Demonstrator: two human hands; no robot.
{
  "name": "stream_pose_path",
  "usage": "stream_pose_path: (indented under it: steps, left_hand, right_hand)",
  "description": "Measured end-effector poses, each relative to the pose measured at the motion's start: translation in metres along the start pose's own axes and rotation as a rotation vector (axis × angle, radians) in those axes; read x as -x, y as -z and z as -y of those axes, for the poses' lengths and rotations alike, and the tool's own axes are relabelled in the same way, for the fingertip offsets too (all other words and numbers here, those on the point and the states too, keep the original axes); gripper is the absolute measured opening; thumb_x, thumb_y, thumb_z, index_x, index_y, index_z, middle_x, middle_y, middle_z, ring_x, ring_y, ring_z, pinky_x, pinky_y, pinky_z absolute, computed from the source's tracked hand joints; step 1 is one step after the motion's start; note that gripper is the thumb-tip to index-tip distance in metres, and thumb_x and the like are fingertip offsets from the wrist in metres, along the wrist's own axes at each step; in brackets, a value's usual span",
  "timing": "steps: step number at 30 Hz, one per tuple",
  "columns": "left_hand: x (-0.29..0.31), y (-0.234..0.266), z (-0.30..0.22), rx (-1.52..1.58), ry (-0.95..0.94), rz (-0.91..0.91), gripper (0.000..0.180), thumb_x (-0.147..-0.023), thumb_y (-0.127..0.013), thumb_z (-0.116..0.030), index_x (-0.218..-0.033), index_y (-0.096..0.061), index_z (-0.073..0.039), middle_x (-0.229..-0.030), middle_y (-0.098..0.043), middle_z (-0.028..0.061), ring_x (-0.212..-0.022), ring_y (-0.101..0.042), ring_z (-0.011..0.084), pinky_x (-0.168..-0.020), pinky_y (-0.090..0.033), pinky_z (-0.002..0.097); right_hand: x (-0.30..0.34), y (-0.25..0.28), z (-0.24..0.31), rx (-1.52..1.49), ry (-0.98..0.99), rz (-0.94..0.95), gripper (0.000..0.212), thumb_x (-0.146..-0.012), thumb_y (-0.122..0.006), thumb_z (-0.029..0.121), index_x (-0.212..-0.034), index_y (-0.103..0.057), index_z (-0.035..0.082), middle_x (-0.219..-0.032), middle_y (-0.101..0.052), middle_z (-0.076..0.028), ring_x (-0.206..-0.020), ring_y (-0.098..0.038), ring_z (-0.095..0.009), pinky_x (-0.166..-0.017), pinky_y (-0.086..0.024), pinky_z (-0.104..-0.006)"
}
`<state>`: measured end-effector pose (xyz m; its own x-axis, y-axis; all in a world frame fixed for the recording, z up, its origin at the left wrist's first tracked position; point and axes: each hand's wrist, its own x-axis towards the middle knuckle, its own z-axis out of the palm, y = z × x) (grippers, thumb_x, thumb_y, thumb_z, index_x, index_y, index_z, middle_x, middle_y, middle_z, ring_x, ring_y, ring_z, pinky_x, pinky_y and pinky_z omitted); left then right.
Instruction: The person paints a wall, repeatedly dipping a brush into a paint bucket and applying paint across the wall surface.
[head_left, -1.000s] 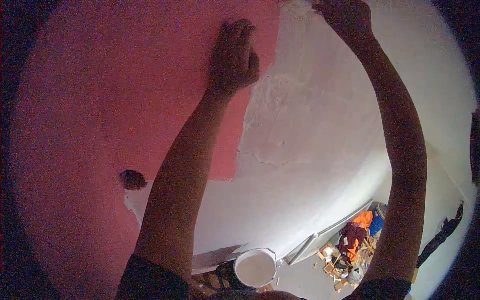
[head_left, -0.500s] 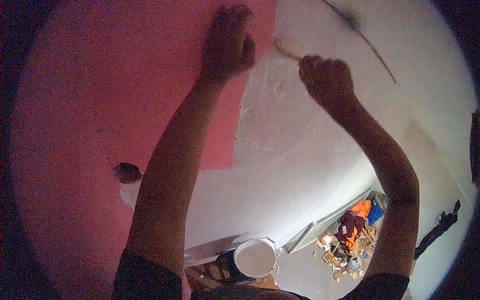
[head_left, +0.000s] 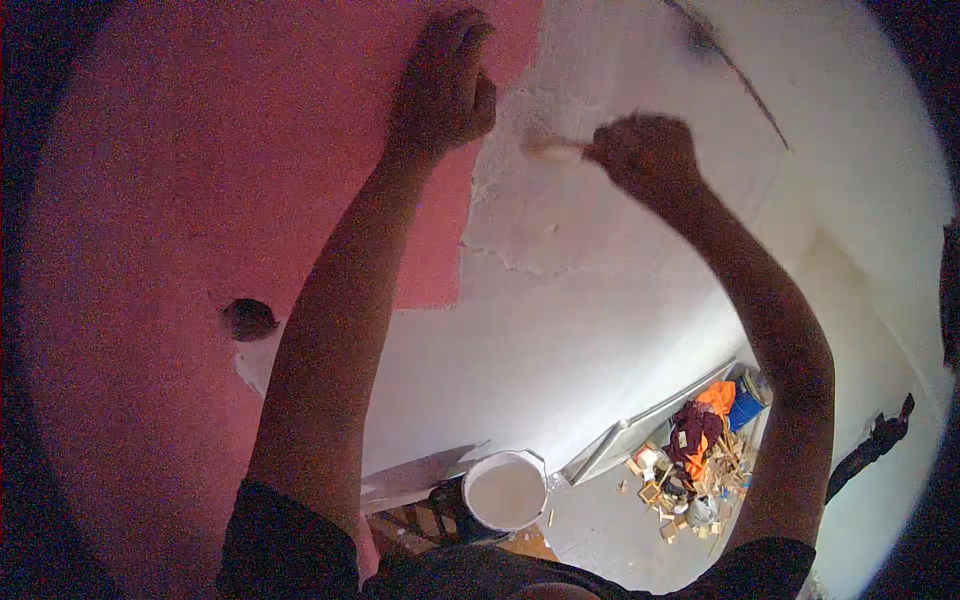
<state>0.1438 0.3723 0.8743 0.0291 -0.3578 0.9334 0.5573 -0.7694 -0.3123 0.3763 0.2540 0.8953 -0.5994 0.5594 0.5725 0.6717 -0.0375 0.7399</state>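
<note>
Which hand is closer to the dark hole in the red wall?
Left. The left hand presses on the red wall above and to the right of the hole. The right hand, gripping a brush, is farther right, over the white patch.

Bare white wall lies open below the right hand; the left hand blocks leftward.

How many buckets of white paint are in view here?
1: a round bucket of white paint stands below, between the person's forearms. The clutter pile on the floor at lower right may hide others.
</note>
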Motion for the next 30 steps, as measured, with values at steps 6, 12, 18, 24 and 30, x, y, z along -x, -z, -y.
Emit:
stream_pose_path:
  steps: [6, 12, 18, 24, 30]
  left_hand:
    - [-0.001, 0.005, -0.007, -0.038, -0.063, -0.078, 0.046, -0.066, -0.056, -0.005, -0.111, -0.052, 0.0, -0.118, -0.051, 0.0224, -0.111, -0.048, 0.0412, -0.099, -0.038, 0.0484]
    - [0.004, 0.002, -0.005, -0.011, -0.021, -0.059, 0.051, -0.065, -0.055, -0.004, -0.115, -0.049, -0.001, -0.12, -0.05, 0.0215, -0.113, -0.047, 0.0403, -0.101, -0.037, 0.0468]
    - [0.006, 0.006, -0.01, 0.049, -0.043, -0.141, 0.052, -0.065, -0.052, -0.003, -0.117, -0.047, 0.001, -0.123, -0.048, 0.0224, -0.116, -0.044, 0.0404, -0.104, -0.033, 0.0486]
    - [0.008, 0.002, -0.005, 0.051, -0.055, -0.157, 0.054, -0.065, -0.051, -0.004, -0.119, -0.046, 0.002, -0.126, -0.046, 0.0241, -0.118, -0.042, 0.0413, -0.106, -0.03, 0.0503]
    - [0.003, 0.004, -0.014, 0.051, 0.023, -0.053, 0.055, -0.066, -0.05, -0.003, -0.121, -0.044, 0.003, -0.125, -0.046, 0.0235, -0.118, -0.042, 0.042, -0.107, -0.029, 0.0505]
  right_hand:
    - [-0.073, 0.064, -0.057, 0.24, -0.072, -0.275, 0.026, -0.082, -0.061, 0.041, -0.078, -0.067, 0.016, -0.071, -0.065, -0.004, -0.067, -0.063, -0.025, -0.058, -0.05, -0.0393]
    - [-0.093, 0.102, -0.058, 0.469, -0.226, -0.581, 0.023, -0.082, -0.062, 0.03, -0.071, -0.068, 0.011, -0.065, -0.064, -0.007, -0.064, -0.064, -0.023, -0.056, -0.049, -0.0399]
    - [-0.056, 0.035, -0.001, 0.259, -0.123, -0.333, 0.014, -0.08, -0.056, 0.022, -0.077, -0.063, 0.01, -0.068, -0.062, -0.009, -0.064, -0.065, -0.024, -0.051, -0.05, -0.0423]
    - [0.002, 0.021, 0.057, 0.048, 0.029, -0.003, 0.011, -0.074, -0.059, 0.02, -0.076, -0.06, 0.01, -0.074, -0.059, -0.005, -0.063, -0.062, -0.021, -0.047, -0.047, -0.039]
    - [-0.011, 0.03, 0.005, 0.052, -0.111, 0.017, 0.02, -0.083, -0.061, 0.031, -0.073, -0.065, 0.014, -0.063, -0.061, -0.005, -0.057, -0.063, -0.024, -0.053, -0.048, -0.04]
